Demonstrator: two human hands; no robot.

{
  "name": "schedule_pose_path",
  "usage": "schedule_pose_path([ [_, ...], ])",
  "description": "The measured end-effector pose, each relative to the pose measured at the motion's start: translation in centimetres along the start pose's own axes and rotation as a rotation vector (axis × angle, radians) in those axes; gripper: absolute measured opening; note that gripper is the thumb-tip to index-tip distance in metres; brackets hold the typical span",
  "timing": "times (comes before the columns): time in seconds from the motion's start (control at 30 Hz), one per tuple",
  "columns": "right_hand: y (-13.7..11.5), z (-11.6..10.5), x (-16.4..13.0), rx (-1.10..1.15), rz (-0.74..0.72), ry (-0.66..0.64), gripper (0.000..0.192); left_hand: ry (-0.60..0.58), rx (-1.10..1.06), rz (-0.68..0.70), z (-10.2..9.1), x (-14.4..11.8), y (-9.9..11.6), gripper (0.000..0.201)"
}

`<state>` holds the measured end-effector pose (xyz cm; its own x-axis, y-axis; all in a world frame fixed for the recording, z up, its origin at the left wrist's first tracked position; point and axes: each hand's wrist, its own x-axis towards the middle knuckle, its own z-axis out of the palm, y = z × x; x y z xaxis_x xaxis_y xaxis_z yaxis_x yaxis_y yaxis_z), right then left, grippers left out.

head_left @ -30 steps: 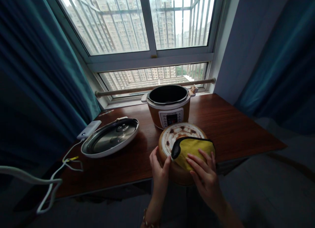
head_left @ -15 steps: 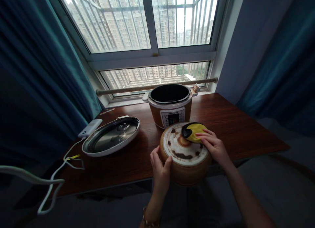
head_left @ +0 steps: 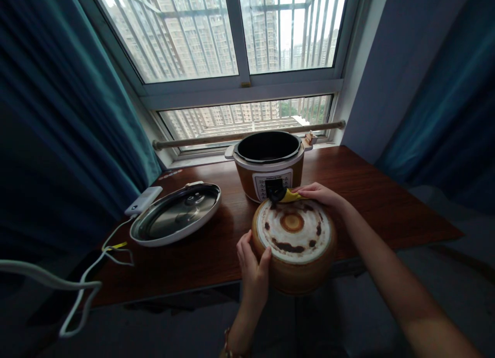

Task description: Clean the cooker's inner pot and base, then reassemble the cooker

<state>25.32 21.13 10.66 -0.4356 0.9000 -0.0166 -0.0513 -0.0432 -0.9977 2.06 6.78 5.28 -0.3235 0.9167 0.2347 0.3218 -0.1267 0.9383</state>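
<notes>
A brown inner pot (head_left: 305, 273) is turned so that its pale underside, marked with dark brown stains, faces up at the table's front edge. My left hand (head_left: 254, 267) grips its left side, thumb on the rim of the base. My right hand (head_left: 319, 193) is closed on a yellow and black cloth (head_left: 288, 195), pressed at the far edge of the stained base. Just behind stands a brown and white electric cooker (head_left: 247, 180) with a control panel and a dark open inside.
On the left of the wooden table (head_left: 371, 193) lies a round lid (head_left: 176, 213), inner side up. Beside it are a white power bank (head_left: 143, 200) and a white cable (head_left: 91, 267). A barred window and a rail (head_left: 209, 141) are behind the table.
My right hand has slid the cloth away from me and to the left, from near the base's centre to its far edge. My left hand keeps its hold on the pot.
</notes>
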Motion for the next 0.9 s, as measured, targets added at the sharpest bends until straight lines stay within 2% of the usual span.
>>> schedule_pose_path([
  [0.1,0.0,-0.2,-0.2,0.126,0.089,-0.032,0.043,-0.023,0.082,0.028,0.1,-0.1,-0.1,0.049],
  [0.2,0.3,-0.4,-0.7,0.196,0.109,-0.029,0.039,-0.02,0.16,0.067,0.2,-0.2,0.1,0.048],
  [0.37,3.1,-1.3,-2.1,0.322,0.062,0.153,0.026,-0.003,0.215,0.1,0.1,-0.4,0.3,0.046],
  [0.47,5.3,-1.5,-2.9,0.382,0.058,0.23,0.026,0.005,0.237,0.108,0.2,-0.5,0.2,0.046],
  [0.57,6.0,-1.3,-3.2,0.381,0.06,0.264,0.028,0.023,0.265,0.135,0.3,-0.5,-0.1,0.046],
  [0.73,3.6,0.0,-3.0,0.258,-0.028,0.271,0.028,0.029,0.307,0.176,0.4,-0.5,-0.2,0.045],
  [0.9,1.4,1.6,-4.6,-0.22,-0.211,0.239,0.028,0.024,0.319,0.181,0.2,-0.5,-0.1,0.044],
])
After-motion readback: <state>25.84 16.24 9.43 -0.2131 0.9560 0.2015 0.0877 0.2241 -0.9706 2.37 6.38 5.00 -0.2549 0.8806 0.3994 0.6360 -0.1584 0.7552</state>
